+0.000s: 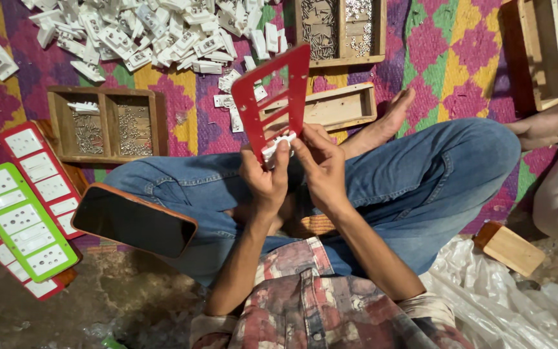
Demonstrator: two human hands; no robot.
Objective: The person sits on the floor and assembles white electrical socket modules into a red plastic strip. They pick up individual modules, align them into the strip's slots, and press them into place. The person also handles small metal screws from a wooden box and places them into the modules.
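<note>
A heap of white parts (156, 32) lay at eleven o'clock on the rug (447, 45), with four wooden trays (104, 123) around it, a phone (134, 221) on the left knee at eight o'clock, and finished plates (17, 220), one green and two red, at nine o'clock. Both hands met at the centre: the left hand (265, 181) and right hand (321, 167) had their fingers (283, 154) curled shut around the lower end of one red frame (272, 100), which tilted up toward twelve o'clock. The fingers pinched a small white part (278, 146) against the frame, and nothing blocked the view of it.
</note>
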